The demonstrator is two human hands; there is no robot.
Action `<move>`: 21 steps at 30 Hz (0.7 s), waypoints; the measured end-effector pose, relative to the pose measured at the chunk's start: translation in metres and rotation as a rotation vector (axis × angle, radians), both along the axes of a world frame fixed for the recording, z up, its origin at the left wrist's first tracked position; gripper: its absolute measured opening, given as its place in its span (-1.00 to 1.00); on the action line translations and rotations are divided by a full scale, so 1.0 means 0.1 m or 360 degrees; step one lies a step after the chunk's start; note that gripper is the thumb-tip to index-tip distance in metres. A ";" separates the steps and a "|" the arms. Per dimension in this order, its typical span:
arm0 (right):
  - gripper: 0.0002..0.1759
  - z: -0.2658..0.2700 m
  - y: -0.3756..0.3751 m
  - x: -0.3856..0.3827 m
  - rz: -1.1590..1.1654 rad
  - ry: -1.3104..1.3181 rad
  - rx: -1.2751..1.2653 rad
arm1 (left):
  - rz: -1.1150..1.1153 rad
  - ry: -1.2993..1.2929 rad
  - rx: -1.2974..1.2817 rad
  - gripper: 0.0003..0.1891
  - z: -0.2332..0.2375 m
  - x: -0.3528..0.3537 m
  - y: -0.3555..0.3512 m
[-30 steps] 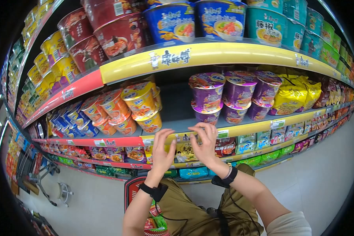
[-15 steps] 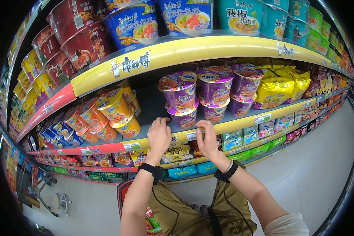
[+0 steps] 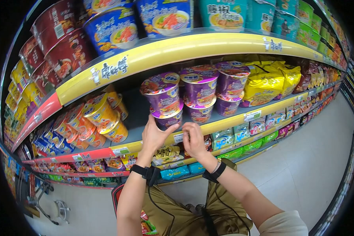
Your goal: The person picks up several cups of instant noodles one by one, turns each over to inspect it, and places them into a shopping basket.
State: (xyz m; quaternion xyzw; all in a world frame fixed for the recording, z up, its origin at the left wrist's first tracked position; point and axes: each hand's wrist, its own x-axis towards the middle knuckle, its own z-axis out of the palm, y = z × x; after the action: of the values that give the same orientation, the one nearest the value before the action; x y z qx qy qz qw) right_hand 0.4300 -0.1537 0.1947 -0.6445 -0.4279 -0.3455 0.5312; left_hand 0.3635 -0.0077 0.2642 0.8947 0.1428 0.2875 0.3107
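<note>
Two stacked purple instant noodle cups stand at the shelf front: an upper cup (image 3: 163, 94) and a lower cup (image 3: 168, 118). My left hand (image 3: 155, 135) is at the lower cup, fingers along its left side and thumb stretched out across its front. It is open, not visibly gripping. My right hand (image 3: 193, 141) is just in front of the price strip, right of that stack. Its fingers are curled in toward the thumb, and nothing shows in them. More purple noodle cups (image 3: 200, 84) are stacked alongside to the right.
Yellow noodle cups (image 3: 100, 114) and orange ones sit leftward on the same shelf. Yellow bags (image 3: 263, 82) lie on the right. Above hangs the yellow edge of the upper shelf (image 3: 157, 55), with blue cups (image 3: 113, 31) over it. A red-rimmed basket (image 3: 115, 193) is low beside my legs.
My left hand has shifted from the shelf edge to the lower purple cup, its thumb now spread to the right. My right fingers have curled in. The whole view has moved slightly.
</note>
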 end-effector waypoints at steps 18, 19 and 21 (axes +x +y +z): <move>0.04 0.20 -0.78 0.68 -0.1114 0.0556 0.0269 | 0.0152 0.0231 0.0024 -0.02 -0.03 0.05 -0.04; 0.09 0.21 -0.80 0.69 -0.1125 0.0574 0.0177 | 0.0124 0.0218 0.0002 -0.01 -0.03 0.05 -0.04; 0.09 0.21 -0.82 0.71 -0.1121 0.0616 0.0170 | 0.0112 0.0201 -0.0024 0.00 -0.03 0.03 -0.02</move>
State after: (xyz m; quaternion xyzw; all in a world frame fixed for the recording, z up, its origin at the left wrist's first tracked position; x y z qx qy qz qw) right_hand 0.5014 -0.2359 0.2157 -0.7764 -0.0544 -0.4003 0.4837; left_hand 0.3668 -0.0098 0.2608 0.9030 0.1957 0.2401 0.2976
